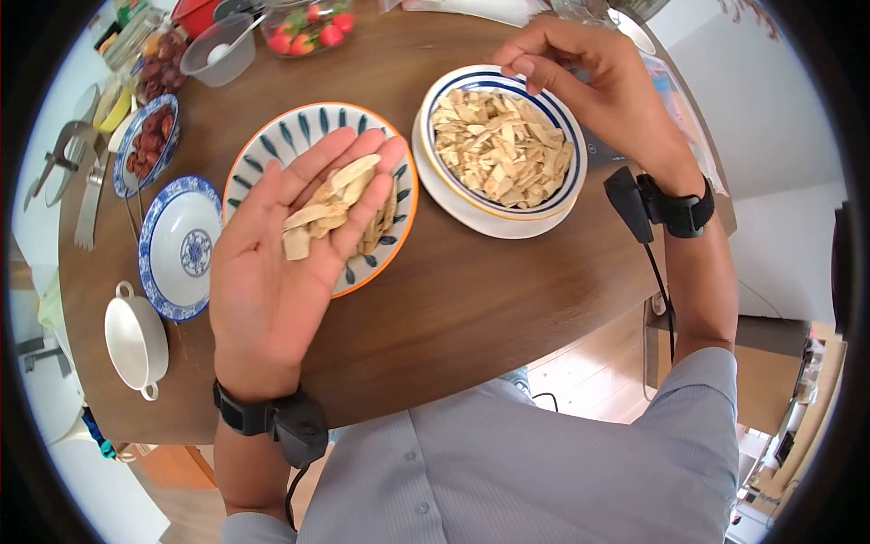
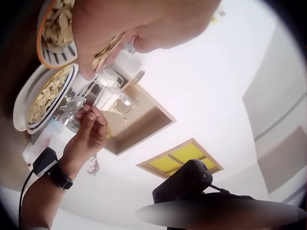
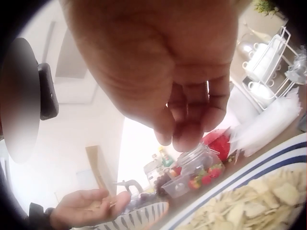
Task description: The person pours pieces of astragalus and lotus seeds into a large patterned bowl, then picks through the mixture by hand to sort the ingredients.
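My left hand lies palm up over a plate with dark green leaf strokes and an orange rim. On its palm and extended fingers rests a small heap of pale dried root slices; more slices on that plate are partly hidden behind the fingers. Above the far rim of a blue-striped bowl, my right hand has its fingers curled, thumb tip close to the forefinger. Nothing shows between those fingertips in the right wrist view. Similar slices fill the bowl, which stands on a white plate.
To the left are a blue-patterned dish, a white two-handled bowl and a bowl of red dates. Strawberries in a clear container and a plastic tub stand at the back. Scissors lie at the left edge.
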{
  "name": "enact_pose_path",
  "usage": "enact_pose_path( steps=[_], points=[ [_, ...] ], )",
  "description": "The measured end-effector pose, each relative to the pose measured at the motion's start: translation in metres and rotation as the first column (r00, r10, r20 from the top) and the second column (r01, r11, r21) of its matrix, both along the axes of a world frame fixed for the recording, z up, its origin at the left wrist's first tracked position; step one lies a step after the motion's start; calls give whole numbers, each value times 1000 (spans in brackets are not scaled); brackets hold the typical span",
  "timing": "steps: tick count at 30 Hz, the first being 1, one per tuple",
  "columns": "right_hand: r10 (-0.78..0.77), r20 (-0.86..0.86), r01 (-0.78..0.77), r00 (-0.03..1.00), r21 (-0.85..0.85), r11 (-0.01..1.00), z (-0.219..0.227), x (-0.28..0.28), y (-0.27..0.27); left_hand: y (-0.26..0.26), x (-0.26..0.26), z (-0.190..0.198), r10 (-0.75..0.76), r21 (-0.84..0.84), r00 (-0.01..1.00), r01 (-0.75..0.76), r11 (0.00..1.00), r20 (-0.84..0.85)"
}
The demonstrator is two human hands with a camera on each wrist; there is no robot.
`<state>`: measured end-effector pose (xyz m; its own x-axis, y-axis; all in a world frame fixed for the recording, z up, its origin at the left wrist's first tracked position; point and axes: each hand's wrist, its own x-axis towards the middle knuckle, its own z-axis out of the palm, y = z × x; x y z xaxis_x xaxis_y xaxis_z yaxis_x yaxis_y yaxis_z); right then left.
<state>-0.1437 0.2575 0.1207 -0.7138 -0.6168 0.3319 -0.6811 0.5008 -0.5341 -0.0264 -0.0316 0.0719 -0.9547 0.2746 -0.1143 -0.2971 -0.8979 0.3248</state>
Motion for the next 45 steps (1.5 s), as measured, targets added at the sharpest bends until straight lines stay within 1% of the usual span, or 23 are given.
enact_pose_path(
  steps=[3, 5, 6, 8, 9, 12, 15, 16, 17, 24, 26, 27, 28, 30, 32, 33, 35, 36, 37, 39, 43, 44, 45],
  points=[
    [-73, 48, 75, 996, -41, 996, -4, 9, 25, 30, -20, 1, -77, 40, 996, 79, 996, -32],
    [-134, 79, 135, 988, -8, 991, -4, 13, 38, 51, -35, 0, -83, -11, 995, 82, 997, -48],
    [-132, 21, 133, 991, -69, 989, -10, 13, 42, 60, -42, -1, -82, -63, 994, 77, 995, -79],
    [-116, 21, 118, 993, -116, 986, -14, 16, 52, 78, -54, -1, -73, -184, 991, 51, 982, -116],
    [-97, 17, 99, 995, -146, 984, -15, 17, 58, 85, -60, -2, -82, -195, 990, 58, 979, -117],
    [-101, 14, 102, 995, -158, 982, -16, 22, 73, 103, -73, -9, -107, -375, 980, 38, 926, -167],
    [-128, 32, 132, 991, -183, 974, -17, 28, 87, 112, -83, -25, -96, -423, 976, 5, 906, -196],
    [-130, 68, 138, 989, -125, 983, -13, 31, 91, 115, -83, -22, -80, -346, 988, 29, 938, -134],
    [-130, 105, 138, 986, -67, 988, -12, 32, 95, 116, -84, -20, -90, -348, 988, 40, 937, -127],
    [-101, 104, 112, 989, -102, 988, -22, 34, 105, 118, -85, -9, -73, -342, 981, 8, 940, -179],
    [-86, 111, 101, 990, -145, 984, -28, 34, 104, 112, -85, -7, -55, -181, 982, 21, 983, -183],
    [-64, 116, 86, 991, -187, 979, -29, 33, 103, 109, -82, -4, -56, -179, 982, 24, 984, -181],
    [-65, 119, 86, 991, -184, 979, -29, 33, 102, 105, -77, 1, -49, -117, 982, 28, 993, -181],
    [-47, 158, 76, 986, -184, 980, -28, 31, 95, 89, -69, -1, -27, -50, 985, 19, 999, -173],
    [2, 139, 26, 990, -198, 980, -30, 25, 81, 61, -63, -10, -99, -109, 925, 64, 992, -366],
    [38, 114, -13, 993, -214, 977, -31, 23, 72, 48, -60, -12, -78, -105, 930, 42, 994, -360],
    [98, 79, -81, 992, -190, 978, -25, 20, 47, 25, -55, -15, -112, -100, 849, 70, 993, -517],
    [133, 37, -125, 990, -168, 978, -22, 18, 33, 14, -48, -14, 1, -18, 899, -10, 1000, -438],
    [154, 37, -146, 987, -167, 975, -23, 16, 18, 4, -45, -15, 20, -17, 898, -30, 999, -439],
    [283, -121, -300, 951, -148, 943, -25, 12, -14, -18, -45, -20, 60, 36, 886, -49, 998, -460],
    [388, -64, -392, 920, -64, 918, -37, 15, -78, -44, -36, -27, 135, 102, 911, -103, 989, -389],
    [419, 71, -424, 905, 100, 900, -32, 15, -90, -48, -34, -27, 147, 109, 909, -113, 988, -389],
    [427, 72, -432, 902, 107, 895, -38, 14, -98, -51, -32, -27, 136, 110, 918, -102, 989, -372]
  ],
)
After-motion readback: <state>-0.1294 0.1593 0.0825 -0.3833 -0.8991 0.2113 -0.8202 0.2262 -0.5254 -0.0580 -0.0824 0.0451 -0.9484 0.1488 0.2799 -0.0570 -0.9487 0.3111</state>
